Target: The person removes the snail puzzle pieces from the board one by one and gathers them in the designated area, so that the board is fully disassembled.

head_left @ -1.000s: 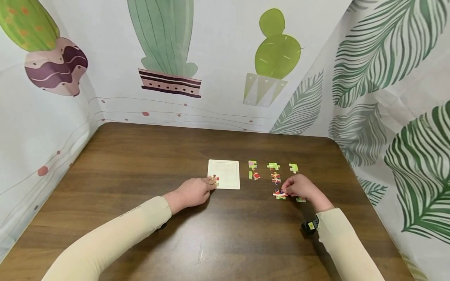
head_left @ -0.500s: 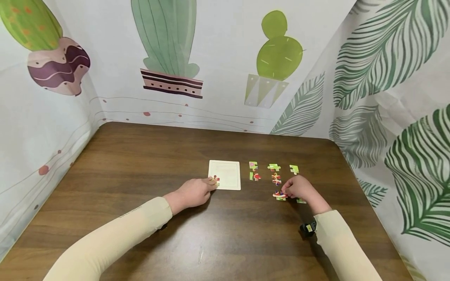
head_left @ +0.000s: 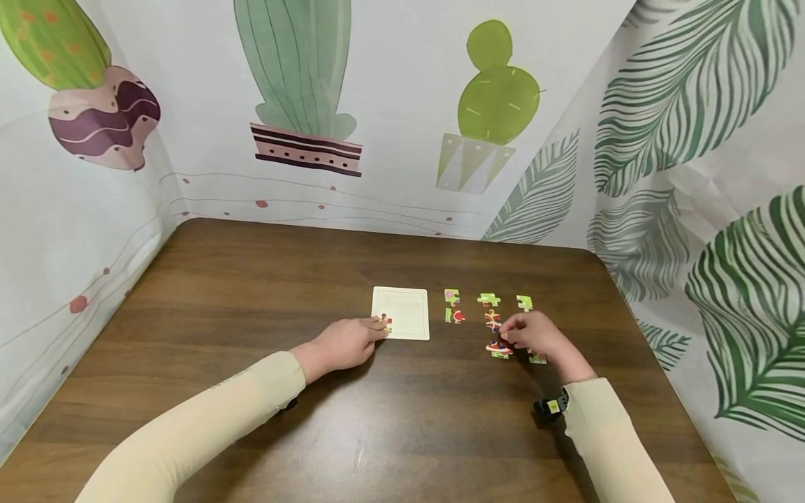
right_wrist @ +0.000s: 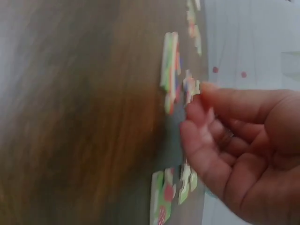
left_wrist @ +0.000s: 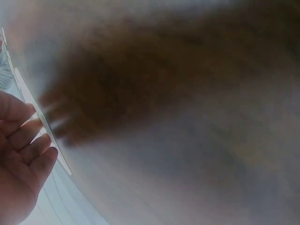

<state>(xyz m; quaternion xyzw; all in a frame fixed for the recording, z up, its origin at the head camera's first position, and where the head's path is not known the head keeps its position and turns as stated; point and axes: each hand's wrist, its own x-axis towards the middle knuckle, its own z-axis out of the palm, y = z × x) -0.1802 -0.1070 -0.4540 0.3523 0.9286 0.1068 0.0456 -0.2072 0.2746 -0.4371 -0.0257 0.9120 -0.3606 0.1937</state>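
My left hand (head_left: 342,342) rests its fingertips on the lower left of a cream puzzle board (head_left: 409,314). A red-and-green puzzle piece (head_left: 389,324) shows beside those fingers. At the right, my right hand (head_left: 534,335) has thumb and index fingertips right at a red, yellow and blue puzzle piece (head_left: 492,318). A gap shows between thumb and index finger in the right wrist view, with that piece (right_wrist: 189,86) just past the tips. Below it, a puzzle piece with a red-and-blue shoe (head_left: 497,347) overlaps a green piece (head_left: 502,355). The left wrist view shows my left fingers (left_wrist: 40,164) at the board's edge.
Loose green puzzle pieces lie farther back: one with a pink flower (head_left: 451,295), one in the middle (head_left: 488,299), one at right (head_left: 525,302). A red-and-green piece (head_left: 455,316) lies nearer the board. Another green piece (head_left: 537,358) is partly under my right hand.
My right fingertips have moved slightly up and away from the shoe piece, toward the piece above it. The shoe piece now shows more fully. My left hand stays on the board.
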